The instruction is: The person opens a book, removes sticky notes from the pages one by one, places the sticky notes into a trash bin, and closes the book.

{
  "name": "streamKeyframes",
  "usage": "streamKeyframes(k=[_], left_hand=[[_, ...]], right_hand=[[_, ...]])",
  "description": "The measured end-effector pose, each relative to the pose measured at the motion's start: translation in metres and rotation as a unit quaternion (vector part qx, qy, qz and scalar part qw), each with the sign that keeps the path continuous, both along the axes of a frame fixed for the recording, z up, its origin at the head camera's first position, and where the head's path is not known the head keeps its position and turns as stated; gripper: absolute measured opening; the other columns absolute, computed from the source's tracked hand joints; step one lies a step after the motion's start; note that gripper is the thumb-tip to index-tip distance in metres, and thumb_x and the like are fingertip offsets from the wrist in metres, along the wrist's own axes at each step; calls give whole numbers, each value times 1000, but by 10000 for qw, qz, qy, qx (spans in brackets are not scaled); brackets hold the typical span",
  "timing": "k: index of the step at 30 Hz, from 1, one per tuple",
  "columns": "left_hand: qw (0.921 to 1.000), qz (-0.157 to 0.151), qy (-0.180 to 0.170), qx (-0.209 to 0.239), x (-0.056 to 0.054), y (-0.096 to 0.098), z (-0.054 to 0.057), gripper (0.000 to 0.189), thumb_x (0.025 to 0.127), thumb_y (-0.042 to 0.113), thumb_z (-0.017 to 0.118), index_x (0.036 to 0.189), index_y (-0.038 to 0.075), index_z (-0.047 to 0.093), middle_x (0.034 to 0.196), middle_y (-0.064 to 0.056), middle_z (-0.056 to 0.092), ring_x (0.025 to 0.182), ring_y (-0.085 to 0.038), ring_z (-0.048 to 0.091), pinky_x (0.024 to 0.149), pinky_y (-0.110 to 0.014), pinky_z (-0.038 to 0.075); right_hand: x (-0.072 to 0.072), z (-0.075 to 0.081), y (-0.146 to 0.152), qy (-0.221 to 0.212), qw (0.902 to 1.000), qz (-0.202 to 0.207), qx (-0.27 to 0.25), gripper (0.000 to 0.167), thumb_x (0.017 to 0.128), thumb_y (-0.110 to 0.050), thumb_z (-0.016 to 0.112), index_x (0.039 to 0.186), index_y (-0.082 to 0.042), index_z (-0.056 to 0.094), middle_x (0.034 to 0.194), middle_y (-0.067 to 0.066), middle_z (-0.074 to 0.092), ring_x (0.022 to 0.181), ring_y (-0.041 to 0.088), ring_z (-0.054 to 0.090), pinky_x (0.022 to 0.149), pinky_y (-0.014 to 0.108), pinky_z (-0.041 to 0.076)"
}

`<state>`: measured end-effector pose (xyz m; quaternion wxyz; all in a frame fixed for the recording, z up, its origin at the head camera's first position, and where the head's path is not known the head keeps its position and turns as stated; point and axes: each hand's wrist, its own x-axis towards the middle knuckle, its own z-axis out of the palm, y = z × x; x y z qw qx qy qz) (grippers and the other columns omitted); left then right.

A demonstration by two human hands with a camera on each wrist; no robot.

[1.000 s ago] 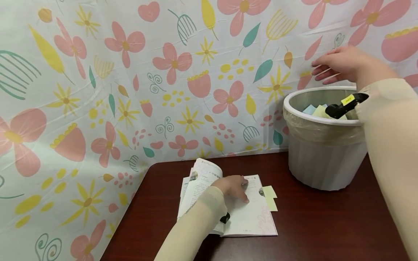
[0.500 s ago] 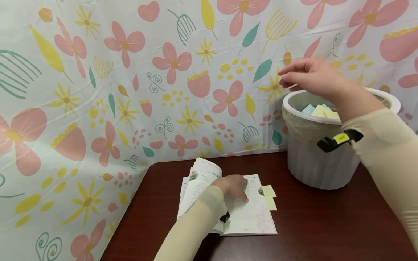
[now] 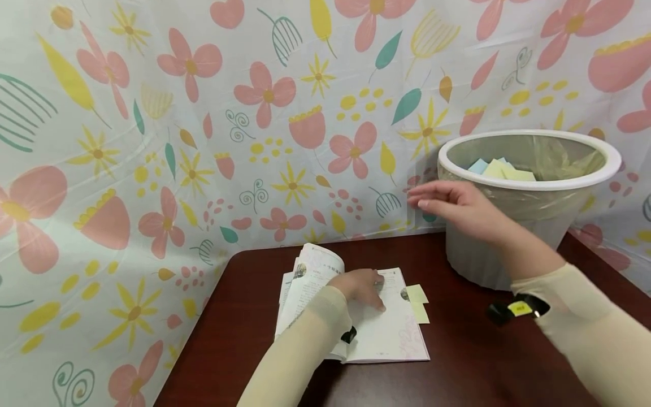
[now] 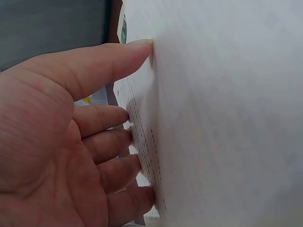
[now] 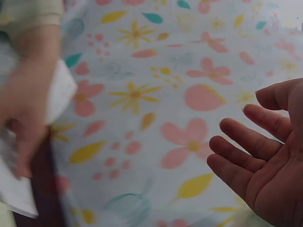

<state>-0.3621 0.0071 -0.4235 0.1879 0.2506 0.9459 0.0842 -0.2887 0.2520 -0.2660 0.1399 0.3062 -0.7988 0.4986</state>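
Note:
An open book (image 3: pixel 391 333) lies on the dark table, its left-hand pages curling up. My left hand (image 3: pixel 360 287) rests on the book near the fold; in the left wrist view the thumb and fingertips touch the printed pages (image 4: pixel 142 113). Two pale yellow sticky notes (image 3: pixel 419 302) stick out from the book's right edge. My right hand (image 3: pixel 465 210) is in the air in front of the bin, with nothing in it. Its fingers (image 5: pixel 246 137) are spread and loosely bent in the right wrist view.
A grey trash bin (image 3: pixel 478 243) with a white rim and clear liner stands at the table's back right, holding yellow and blue paper slips (image 3: pixel 500 169). A flower-print curtain (image 3: pixel 305 113) hangs behind the reddish-brown table (image 3: pixel 244 316).
My right hand has come down and to the left, from above the bin to in front of it. The left hand has stayed on the book.

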Motion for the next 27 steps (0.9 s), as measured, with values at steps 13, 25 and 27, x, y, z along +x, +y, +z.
streamKeyframes(k=[13, 25, 27], left_hand=[[9998, -107, 129, -117, 0, 2, 3, 80, 80, 48, 83, 152, 30, 52, 159, 11, 48, 149, -10, 42, 121, -33, 37], [9997, -130, 170, -150, -3, 2, 0, 82, 80, 49, 84, 152, 27, 52, 157, 8, 50, 145, -11, 46, 118, -30, 39], [9998, -90, 128, -134, -3, 1, -1, 81, 80, 48, 84, 152, 28, 52, 157, 8, 50, 145, -11, 46, 118, -31, 39]], right_hand=[[-4, -109, -13, -1906, 9789, 133, -727, 43, 107, -22, 56, 142, 3, 55, 131, 11, 69, 113, 7, 70, 97, 30, 58], [-7, -184, -31, -2773, 9575, -521, -594, 48, 107, -21, 55, 148, 2, 49, 148, 29, 53, 136, 44, 54, 107, 54, 51], [-7, -190, -32, -2934, 9519, -543, -701, 50, 107, -23, 54, 150, 2, 47, 153, 28, 49, 138, 42, 52, 108, 54, 51]])
